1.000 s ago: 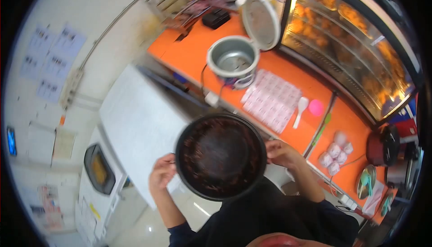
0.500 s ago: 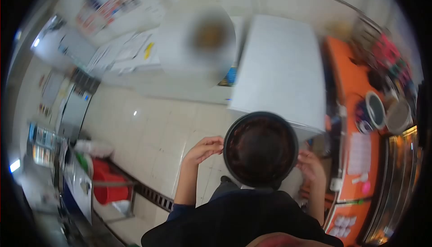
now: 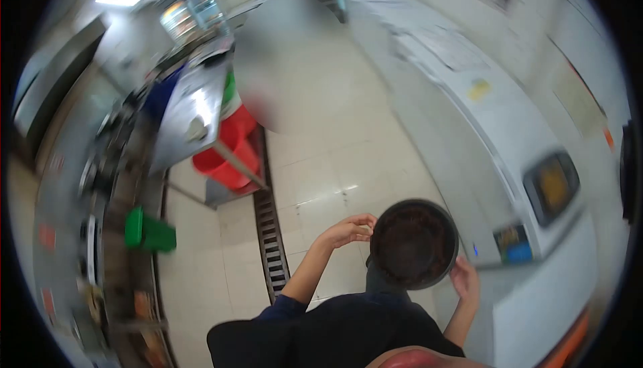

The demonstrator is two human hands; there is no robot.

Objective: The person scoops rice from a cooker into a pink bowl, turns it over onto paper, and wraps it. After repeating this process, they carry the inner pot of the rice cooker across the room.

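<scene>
A round dark pot [image 3: 414,243] is held in front of my body, above the floor, its open top facing up. Dark reddish-brown contents show inside it; whether they are liquid I cannot tell. My left hand [image 3: 348,231] grips the pot's left side near the rim, fingers curled against it. On the opposite side my right hand [image 3: 465,279] is closed at the lower right of the rim, partly behind the pot wall.
A long white counter or chest [image 3: 462,66] runs along the right, with a dark tray of yellowish stuff [image 3: 552,187] on it. At left stand a steel table [image 3: 184,123], red tubs [image 3: 231,157] and a green bin [image 3: 151,229]. A drain grate [image 3: 270,237] crosses the tiled floor.
The view has swung left, bringing the steel table and drain forward and moving the orange counter nearly out of sight. Both hands still hold the pot, now slightly farther right and lower in view.
</scene>
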